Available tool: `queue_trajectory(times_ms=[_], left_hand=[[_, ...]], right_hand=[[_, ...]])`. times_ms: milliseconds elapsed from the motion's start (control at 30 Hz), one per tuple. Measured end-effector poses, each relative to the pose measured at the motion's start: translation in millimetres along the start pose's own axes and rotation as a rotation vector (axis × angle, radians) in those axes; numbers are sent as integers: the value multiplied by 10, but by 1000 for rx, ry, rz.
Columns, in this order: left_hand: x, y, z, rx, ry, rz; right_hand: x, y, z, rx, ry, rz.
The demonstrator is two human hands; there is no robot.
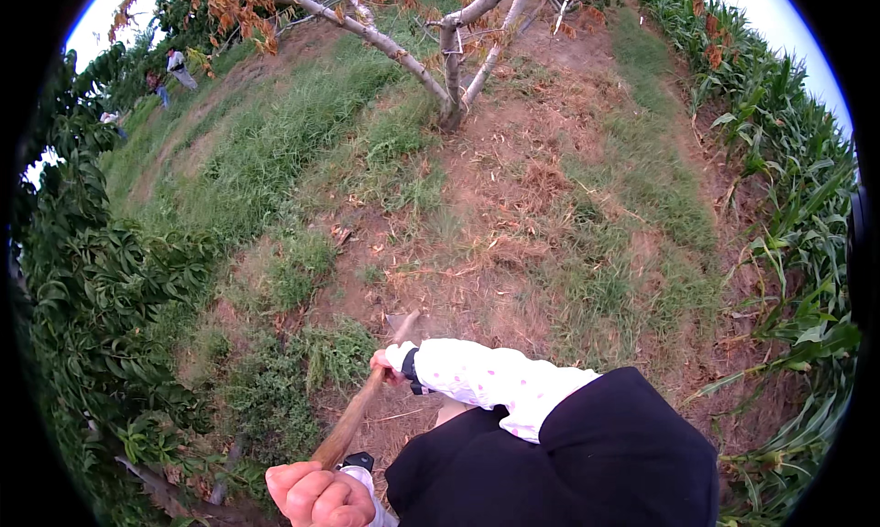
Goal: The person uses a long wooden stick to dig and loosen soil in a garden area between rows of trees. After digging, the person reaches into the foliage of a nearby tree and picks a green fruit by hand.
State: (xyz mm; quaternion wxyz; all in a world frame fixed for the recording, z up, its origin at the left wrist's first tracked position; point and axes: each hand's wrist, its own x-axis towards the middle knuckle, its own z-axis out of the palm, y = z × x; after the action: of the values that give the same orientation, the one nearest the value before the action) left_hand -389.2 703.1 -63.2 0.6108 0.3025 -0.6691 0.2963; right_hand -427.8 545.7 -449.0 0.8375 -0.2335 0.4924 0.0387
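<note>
A long wooden-handled tool, apparently a hoe (349, 420), slants from the lower left towards the middle of the view. My left hand (320, 496) is closed around the near end of its handle. Farther along the same handle my right hand (388, 367) grips it, below a white dotted sleeve and a dark wristband. Past the right hand, the tool's far end lies low over the soil, where a greyish blade edge (397, 319) shows in part. Dry cut grass and bare earth (474, 279) surround it.
Ahead stands a tree with pale forked branches (450, 80) and brown leaves. Green weeds (289, 273) grow left of the tool. Leafy branches (89, 321) line the left, and maize plants (811, 211) the right. Several people, including one person (177, 66), are far off at upper left.
</note>
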Motion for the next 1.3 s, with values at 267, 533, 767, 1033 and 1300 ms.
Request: queue_trajectory(times_ms=[267, 533, 767, 1033, 1300], left_hand=[[72, -197, 100, 82, 94, 27], [133, -470, 291, 90, 97, 29], [256, -539, 623, 102, 17, -16], [367, -676, 917, 151, 75, 48], [394, -685, 1025, 145, 96, 81]], right_hand=[[304, -91, -84, -84, -102, 17], [239, -371, -117, -29, -87, 118], [266, -528, -494, -48, -185, 18], [384, -685, -556, -86, -93, 156], [440, -722, -605, -158, -98, 208]])
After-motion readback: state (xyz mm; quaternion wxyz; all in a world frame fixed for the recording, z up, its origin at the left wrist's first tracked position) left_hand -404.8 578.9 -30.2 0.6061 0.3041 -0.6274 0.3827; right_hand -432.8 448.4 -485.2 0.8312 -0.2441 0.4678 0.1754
